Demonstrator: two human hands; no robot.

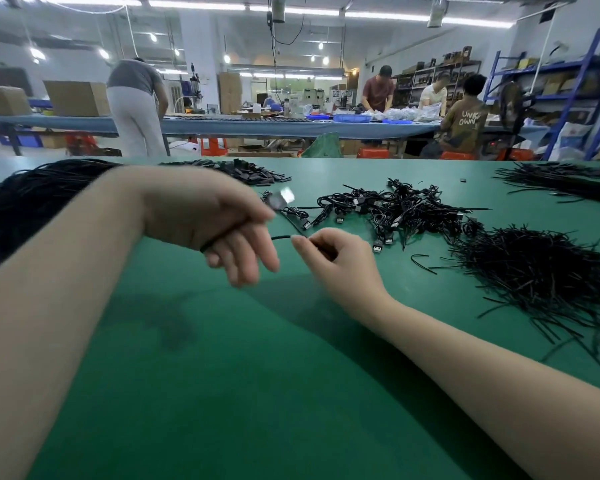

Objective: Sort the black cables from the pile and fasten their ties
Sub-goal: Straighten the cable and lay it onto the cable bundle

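Head view: hands [329, 252] hold cable [280, 238]; shirt [466, 121] reads "UNK OWN".

A green table [222, 393] filled the near part of the scene. Beyond its far edge ran a long blue workbench [243, 128] from left to right. A person in a grey top [136, 105] stood at it on the left, back turned. On the right, a person in a dark red shirt [378, 90] bent over the bench, and a seated person in a brown printed shirt [465, 119] faced away. Cardboard boxes [77, 98] sat at the far left. Blue shelving [582, 84] stood at the far right. Orange stools [213, 146] showed under the bench.
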